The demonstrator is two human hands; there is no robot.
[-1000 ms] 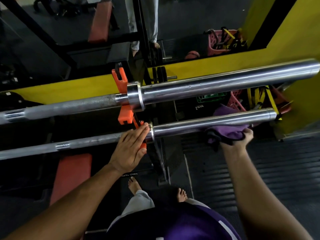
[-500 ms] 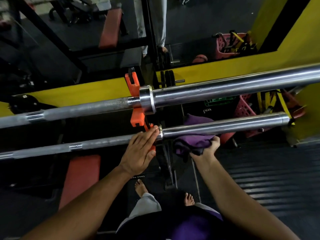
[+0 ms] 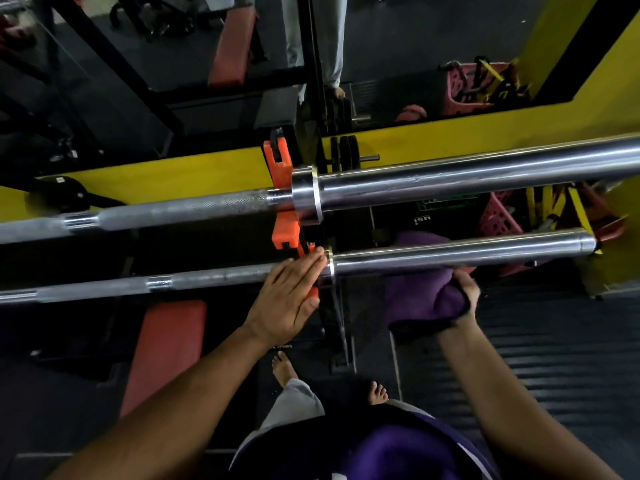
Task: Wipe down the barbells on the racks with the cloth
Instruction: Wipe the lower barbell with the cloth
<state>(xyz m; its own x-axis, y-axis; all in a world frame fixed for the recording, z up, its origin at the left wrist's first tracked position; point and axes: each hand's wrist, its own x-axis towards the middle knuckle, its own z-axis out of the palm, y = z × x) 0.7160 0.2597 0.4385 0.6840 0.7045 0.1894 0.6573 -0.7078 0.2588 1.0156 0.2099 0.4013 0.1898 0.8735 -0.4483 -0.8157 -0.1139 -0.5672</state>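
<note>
Two steel barbells lie across the rack, the upper barbell (image 3: 450, 183) thick and near, the lower barbell (image 3: 502, 249) beneath it. My left hand (image 3: 287, 299) rests flat against the lower bar at its collar, fingers extended, gripping nothing. My right hand (image 3: 464, 299) clutches a purple cloth (image 3: 412, 299) bunched around the underside of the lower bar's smooth sleeve, roughly midway between the collar and the sleeve's end. Part of the cloth shows behind the sleeve.
Orange rack hooks (image 3: 285, 233) hold both bars at the black upright. A red bench pad (image 3: 162, 351) sits below left. Pink baskets (image 3: 498, 216) with yellow straps stand behind the sleeves at right. A yellow ledge (image 3: 173, 178) runs under a mirror. My bare feet stand on black ribbed matting.
My right hand slid the cloth along the lower sleeve from near its end toward the collar, then partway back outward. My left hand stayed at the collar.
</note>
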